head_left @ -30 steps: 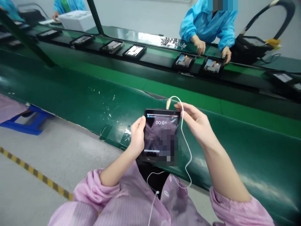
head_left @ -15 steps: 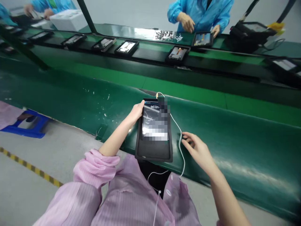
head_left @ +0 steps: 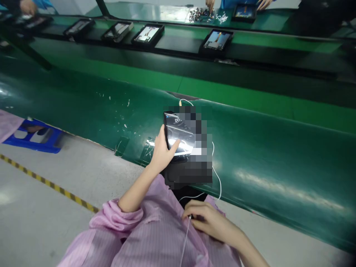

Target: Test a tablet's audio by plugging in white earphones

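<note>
The tablet (head_left: 182, 129) is pixelated on its right, and the top edge crops a co-worker (head_left: 228, 3).

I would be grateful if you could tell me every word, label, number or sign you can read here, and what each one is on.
"00:" on the tablet screen; what follows it is unreadable.
Smaller markings at the top of that screen: too small to read.
Far devices: no text readable on their screens.
Floor tape: yellow and dark stripes, no legible words.
</note>
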Demonstrator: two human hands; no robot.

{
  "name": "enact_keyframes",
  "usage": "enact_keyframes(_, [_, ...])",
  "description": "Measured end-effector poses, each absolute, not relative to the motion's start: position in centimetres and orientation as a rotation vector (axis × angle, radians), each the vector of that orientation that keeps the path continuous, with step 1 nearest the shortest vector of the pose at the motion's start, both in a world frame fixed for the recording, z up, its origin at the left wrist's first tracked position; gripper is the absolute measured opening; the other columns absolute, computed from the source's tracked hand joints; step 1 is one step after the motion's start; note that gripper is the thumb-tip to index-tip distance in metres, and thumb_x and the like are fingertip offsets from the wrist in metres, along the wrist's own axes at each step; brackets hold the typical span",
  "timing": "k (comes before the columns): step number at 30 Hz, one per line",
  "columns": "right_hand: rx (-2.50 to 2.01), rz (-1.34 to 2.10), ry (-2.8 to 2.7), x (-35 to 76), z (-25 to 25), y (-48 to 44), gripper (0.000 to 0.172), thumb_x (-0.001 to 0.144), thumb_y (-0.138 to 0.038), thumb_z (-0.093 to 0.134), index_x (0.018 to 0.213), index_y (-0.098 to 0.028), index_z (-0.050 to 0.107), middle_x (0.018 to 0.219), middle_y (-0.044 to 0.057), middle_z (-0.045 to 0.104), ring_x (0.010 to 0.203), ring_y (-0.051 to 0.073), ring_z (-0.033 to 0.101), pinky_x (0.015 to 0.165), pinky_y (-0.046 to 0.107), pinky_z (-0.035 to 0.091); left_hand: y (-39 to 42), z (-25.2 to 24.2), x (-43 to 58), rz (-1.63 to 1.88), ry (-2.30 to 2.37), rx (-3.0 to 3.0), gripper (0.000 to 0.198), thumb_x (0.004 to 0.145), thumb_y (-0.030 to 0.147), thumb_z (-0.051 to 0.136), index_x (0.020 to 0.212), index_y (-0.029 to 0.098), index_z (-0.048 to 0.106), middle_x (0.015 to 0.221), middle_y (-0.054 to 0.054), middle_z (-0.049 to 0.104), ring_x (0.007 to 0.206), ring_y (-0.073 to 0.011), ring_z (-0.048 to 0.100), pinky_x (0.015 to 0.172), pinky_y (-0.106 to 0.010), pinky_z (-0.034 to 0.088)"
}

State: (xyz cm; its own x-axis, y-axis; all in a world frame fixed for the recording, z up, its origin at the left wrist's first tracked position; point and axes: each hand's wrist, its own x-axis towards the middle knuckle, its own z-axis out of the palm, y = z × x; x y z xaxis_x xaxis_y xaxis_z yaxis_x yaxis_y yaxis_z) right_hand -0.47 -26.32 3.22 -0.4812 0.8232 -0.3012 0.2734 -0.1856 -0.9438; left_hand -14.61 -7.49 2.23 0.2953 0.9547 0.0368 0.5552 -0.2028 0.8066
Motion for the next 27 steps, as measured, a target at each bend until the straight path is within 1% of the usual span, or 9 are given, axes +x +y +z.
enact_keyframes(4, [-1.347,1.682,-1.686,-1.2,2.0,-26.1,0.046,0.069,0.008,0.044,0.099,-0.02,0.066,0.096,0.001,0.067,0.083,0.017,0.062,0.077,0.025,0.046,-7.5,1.5,-13.8,0.694,1.314,1.883,0.077,0.088,0.048,0.052,0.15,0.021,0.015,0.159,-0.02,0.017,0.149,-0.0329,0.009,0.116,-0.062,0.001])
enact_keyframes(6, [-1.36,1.689,-1.626,-0.9,2.5,-26.0,0.032,0.078,0.003,0.049,0.095,-0.02,0.064,0.092,0.0,0.068,0.081,0.016,0.062,0.075,0.023,0.046,-7.2,1.5,-13.3,0.671,1.298,1.913,0.078,0.088,0.045,0.052,0.151,0.021,0.012,0.16,-0.02,0.014,0.149,-0.0331,0.006,0.114,-0.064,-0.004])
enact_keyframes(8, [-1.366,1.668,-1.562,-0.1,3.6,-26.1,0.012,0.09,-0.011,0.055,0.092,-0.02,0.062,0.089,0.0,0.067,0.078,0.016,0.062,0.072,0.023,0.047,-6.8,1.8,-12.9,0.621,1.264,1.937,0.084,0.087,0.045,0.055,0.152,0.022,0.006,0.16,-0.02,0.01,0.149,-0.0342,0.005,0.112,-0.067,-0.008])
enact_keyframes(9, [-1.355,1.634,-1.557,0.4,4.2,-26.2,0.007,0.095,-0.019,0.056,0.092,-0.021,0.062,0.089,0.0,0.066,0.078,0.016,0.062,0.072,0.023,0.048,-6.6,2.0,-12.9,0.59,1.245,1.949,0.09,0.085,0.045,0.057,0.152,0.022,0.003,0.161,-0.02,0.008,0.149,-0.0352,0.005,0.11,-0.068,-0.01])
enact_keyframes(11, [-1.308,1.522,-1.614,1.4,5.6,-26.3,0.017,0.102,-0.03,0.049,0.097,-0.021,0.063,0.093,0.002,0.066,0.083,0.017,0.063,0.075,0.025,0.049,-6.3,2.3,-13.0,0.53,1.206,1.971,0.101,0.081,0.046,0.062,0.152,0.023,-0.005,0.161,-0.02,0.003,0.148,-0.0375,0.003,0.108,-0.07,-0.012])
enact_keyframes(13, [-1.267,1.37,-1.701,2.1,6.9,-26.4,0.025,0.106,-0.033,0.041,0.105,-0.022,0.064,0.096,0.003,0.067,0.084,0.016,0.064,0.074,0.026,0.05,-6.0,2.6,-13.4,0.484,1.152,1.984,0.107,0.08,0.047,0.065,0.152,0.024,-0.011,0.161,-0.019,0.0,0.148,-0.0385,0.002,0.108,-0.07,-0.014])
enact_keyframes(18, [-1.24,1.06,-1.835,2.4,8.9,-25.8,0.028,0.107,-0.034,0.038,0.11,-0.023,0.063,0.089,0.002,0.068,0.075,0.017,0.062,0.069,0.029,0.053,-5.7,2.6,-14.2,0.442,1.076,2.006,0.114,0.079,0.053,0.066,0.15,0.028,-0.02,0.162,-0.017,-0.004,0.148,-0.0391,0.002,0.108,-0.069,-0.015])
enact_keyframes(23, [-1.191,0.955,-1.924,2.6,11.6,-24.1,0.028,0.107,-0.03,0.038,0.118,-0.024,0.062,0.089,0.003,0.067,0.076,0.017,0.063,0.069,0.028,0.055,-5.9,2.2,-14.3,0.459,1.064,1.984,0.114,0.078,0.051,0.068,0.151,0.031,-0.017,0.162,-0.014,-0.006,0.149,-0.0369,-0.001,0.107,-0.067,-0.019])
enact_keyframes(27, [-1.145,0.908,-2.065,2.7,14.6,-22.7,0.026,0.105,-0.029,0.045,0.124,-0.028,0.062,0.078,0.0,0.067,0.064,0.017,0.062,0.069,0.029,0.055,-5.7,1.6,-13.4,0.573,1.102,1.938,0.104,0.08,0.055,0.062,0.152,0.027,-0.009,0.162,-0.016,0.001,0.149,-0.0347,0.001,0.113,-0.063,-0.013])
